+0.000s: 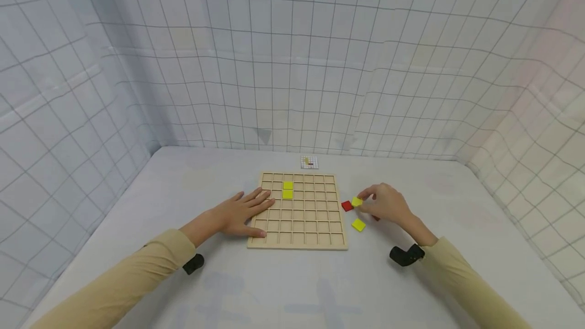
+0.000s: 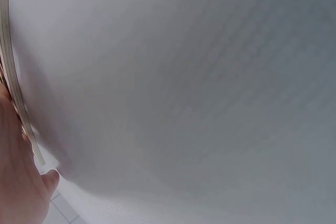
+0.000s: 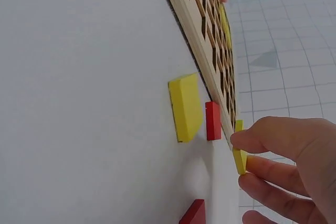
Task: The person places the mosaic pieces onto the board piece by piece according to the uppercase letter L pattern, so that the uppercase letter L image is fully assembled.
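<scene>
A wooden grid board (image 1: 304,240) lies on the table, with two yellow square tiles (image 1: 288,190) set in its cells one below the other. My left hand (image 1: 244,213) rests with spread fingers on the board's left edge; the left wrist view catches only part of that hand (image 2: 21,166) beside the board's side. To the right of the board, my right hand (image 1: 386,203) pinches a yellow tile (image 3: 240,156) between thumb and fingers, raised off the table. A red tile (image 1: 347,206) and another yellow tile (image 1: 358,225) lie near it. A second red tile (image 3: 194,213) is partly visible in the right wrist view.
A small printed card (image 1: 309,162) with a coloured grid pattern lies behind the board. White cloth with grid lines (image 1: 292,65) hangs around the back and sides of the white table (image 1: 219,288). Black wrist devices (image 1: 407,255) sit under both sleeves.
</scene>
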The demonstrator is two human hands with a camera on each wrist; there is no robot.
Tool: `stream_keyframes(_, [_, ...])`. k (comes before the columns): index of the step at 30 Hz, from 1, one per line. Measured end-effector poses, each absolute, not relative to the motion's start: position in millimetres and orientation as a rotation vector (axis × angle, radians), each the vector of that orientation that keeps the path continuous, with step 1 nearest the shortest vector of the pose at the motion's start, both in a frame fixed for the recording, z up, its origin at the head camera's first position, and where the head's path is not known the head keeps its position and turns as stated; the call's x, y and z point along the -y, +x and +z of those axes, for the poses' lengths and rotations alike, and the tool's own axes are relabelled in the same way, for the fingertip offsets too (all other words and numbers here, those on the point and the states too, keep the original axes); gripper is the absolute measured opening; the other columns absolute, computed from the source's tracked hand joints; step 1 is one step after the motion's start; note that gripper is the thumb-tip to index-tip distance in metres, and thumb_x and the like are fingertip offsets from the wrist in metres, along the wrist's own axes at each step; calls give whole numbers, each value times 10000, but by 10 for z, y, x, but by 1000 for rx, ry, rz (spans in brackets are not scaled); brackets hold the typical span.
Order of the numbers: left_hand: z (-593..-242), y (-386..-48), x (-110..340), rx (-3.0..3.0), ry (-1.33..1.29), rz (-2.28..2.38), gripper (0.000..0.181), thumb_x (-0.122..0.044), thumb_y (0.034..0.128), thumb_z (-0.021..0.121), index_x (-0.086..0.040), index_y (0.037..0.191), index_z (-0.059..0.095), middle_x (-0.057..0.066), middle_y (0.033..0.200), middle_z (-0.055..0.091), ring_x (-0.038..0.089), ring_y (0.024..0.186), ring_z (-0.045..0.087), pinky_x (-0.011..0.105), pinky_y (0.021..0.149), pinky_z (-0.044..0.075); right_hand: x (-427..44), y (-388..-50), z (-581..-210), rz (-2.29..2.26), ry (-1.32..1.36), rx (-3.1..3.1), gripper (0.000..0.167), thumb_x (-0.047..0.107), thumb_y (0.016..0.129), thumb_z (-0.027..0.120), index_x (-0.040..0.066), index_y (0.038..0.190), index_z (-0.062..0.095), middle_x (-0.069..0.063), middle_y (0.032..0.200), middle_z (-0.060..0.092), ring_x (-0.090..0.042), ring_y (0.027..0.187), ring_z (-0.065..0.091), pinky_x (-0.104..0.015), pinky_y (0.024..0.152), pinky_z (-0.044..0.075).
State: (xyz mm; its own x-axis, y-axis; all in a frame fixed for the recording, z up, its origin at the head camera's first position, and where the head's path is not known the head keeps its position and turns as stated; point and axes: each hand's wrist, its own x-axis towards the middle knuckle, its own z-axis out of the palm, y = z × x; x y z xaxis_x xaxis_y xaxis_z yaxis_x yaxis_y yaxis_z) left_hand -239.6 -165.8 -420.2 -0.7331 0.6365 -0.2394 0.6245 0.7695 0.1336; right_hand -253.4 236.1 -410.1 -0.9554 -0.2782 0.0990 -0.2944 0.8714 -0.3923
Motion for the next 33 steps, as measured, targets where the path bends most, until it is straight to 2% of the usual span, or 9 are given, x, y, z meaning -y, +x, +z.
stream_keyframes(3, [-4204, -2400, 1652, -2697, 978, 56, 901, -719, 873, 441, -226, 1561, 134, 34, 1637, 55, 295, 1510, 23, 624, 1156, 118, -2294, -2549, -4063, 641, 509, 2946, 225, 268, 785, 762, 145, 973, 768, 1, 918, 724, -199, 873, 592, -299, 664, 476])
stream_keyframes(8, [-4197, -2410, 1650, -2699, 993, 54, 900, -717, 876, 438, -218, 1561, 136, 45, 1637, 58, 304, 1508, 26, 631, 1151, 123, -2110, -2574, -4008, 667, 598, 2884, 254, 272, 780, 778, 128, 988, 763, -15, 964, 736, -222, 892, 626, -338, 713, 507])
stream_keyframes(18, [-4162, -2406, 1634, -2698, 1003, 36, 897, -705, 877, 454, -216, 1561, 141, 49, 1636, 69, 301, 1509, 35, 628, 1150, 137, -1636, -2663, -4038, 759, 671, 2863, 267, 275, 773, 783, 128, 995, 766, -6, 937, 744, -189, 849, 624, -273, 657, 484])
stream_keyframes(27, [-4154, -2381, 1631, -2697, 975, 29, 896, -709, 875, 450, -215, 1560, 149, 45, 1636, 78, 304, 1508, 46, 620, 1154, 141, -1278, -2685, -4125, 783, 704, 2891, 268, 312, 766, 808, 151, 978, 776, 34, 901, 743, -95, 699, 511, -204, 572, 386])
stream_keyframes(33, [-4159, -2374, 1634, -2699, 972, 32, 897, -715, 872, 447, -219, 1559, 152, 42, 1636, 76, 306, 1508, 47, 622, 1153, 143, -1096, -2721, -4164, 790, 769, 2904, 261, 323, 770, 807, 168, 979, 775, 47, 906, 744, -57, 642, 495, -181, 536, 374])
